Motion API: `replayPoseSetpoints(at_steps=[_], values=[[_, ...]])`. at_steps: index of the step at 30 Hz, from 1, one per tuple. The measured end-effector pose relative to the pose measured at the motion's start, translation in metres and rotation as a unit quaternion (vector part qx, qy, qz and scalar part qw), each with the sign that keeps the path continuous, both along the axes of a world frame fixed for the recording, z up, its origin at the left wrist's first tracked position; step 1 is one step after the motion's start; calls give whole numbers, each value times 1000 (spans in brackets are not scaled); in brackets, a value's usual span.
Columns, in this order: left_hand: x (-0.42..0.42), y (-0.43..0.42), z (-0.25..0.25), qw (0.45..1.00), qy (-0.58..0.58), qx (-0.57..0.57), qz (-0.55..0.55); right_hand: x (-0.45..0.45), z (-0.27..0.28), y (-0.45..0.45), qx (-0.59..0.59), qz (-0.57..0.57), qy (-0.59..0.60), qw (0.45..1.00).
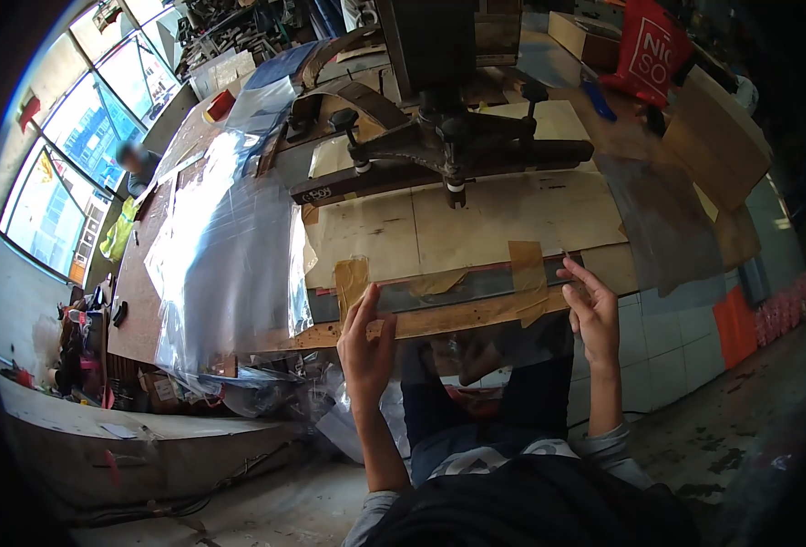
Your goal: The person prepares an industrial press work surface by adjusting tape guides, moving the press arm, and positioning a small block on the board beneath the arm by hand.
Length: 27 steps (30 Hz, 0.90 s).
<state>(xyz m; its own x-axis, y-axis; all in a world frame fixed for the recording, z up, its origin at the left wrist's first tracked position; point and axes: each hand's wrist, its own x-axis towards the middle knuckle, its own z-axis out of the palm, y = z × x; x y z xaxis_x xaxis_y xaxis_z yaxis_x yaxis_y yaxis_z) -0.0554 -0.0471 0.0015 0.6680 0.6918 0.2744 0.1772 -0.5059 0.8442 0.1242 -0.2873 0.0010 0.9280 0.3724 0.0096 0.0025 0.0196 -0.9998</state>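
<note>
At the front edge of the worktable, my left hand [366, 346] is raised with its fingers stretched upward and thumb apart, holding nothing I can see. Its fingertips are beside a brown tape strip [352, 278]. Over the table's right front edge is my right hand [594, 314], fingers spread and nothing visible in its grasp. Its fingertips come close to the corner of a pale sheet [476, 223] and a second brown tape strip [528, 273]. A dark grey strip [476, 285] runs along the front between the two tapes. Above the sheet stands a black metal press [453, 150] with a long crossbar.
Clear plastic sheets [225, 246] cover the table's left part, and another plastic sheet [667, 223] hangs at the right. A cardboard box [717, 137] and a red bag [647, 50] are at the back right. Another person [138, 169] is beyond the left edge.
</note>
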Motion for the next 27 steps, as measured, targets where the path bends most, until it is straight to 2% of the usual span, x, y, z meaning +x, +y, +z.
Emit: replayPoseSetpoints(at_steps=[2, 5, 9, 14, 21, 27], values=[[4, 6, -5, 999, 13, 47, 0, 5, -1, 0, -40, 11, -15, 999], [9, 11, -8, 999, 47, -8, 6, 12, -14, 3, -91, 12, -73, 993], [15, 19, -6, 998, 54, 14, -6, 14, -14, 9, -128, -3, -118, 985], [17, 18, 2, 996, 61, 64, -14, 18, -10, 11, -146, -3, -118, 982], [13, 16, -1, 997, 51, 59, 5, 22, -20, 10, -181, -11, -183, 966], [14, 13, 7, 998, 42, 45, 14, 21, -18, 13, -199, -12, -190, 961]])
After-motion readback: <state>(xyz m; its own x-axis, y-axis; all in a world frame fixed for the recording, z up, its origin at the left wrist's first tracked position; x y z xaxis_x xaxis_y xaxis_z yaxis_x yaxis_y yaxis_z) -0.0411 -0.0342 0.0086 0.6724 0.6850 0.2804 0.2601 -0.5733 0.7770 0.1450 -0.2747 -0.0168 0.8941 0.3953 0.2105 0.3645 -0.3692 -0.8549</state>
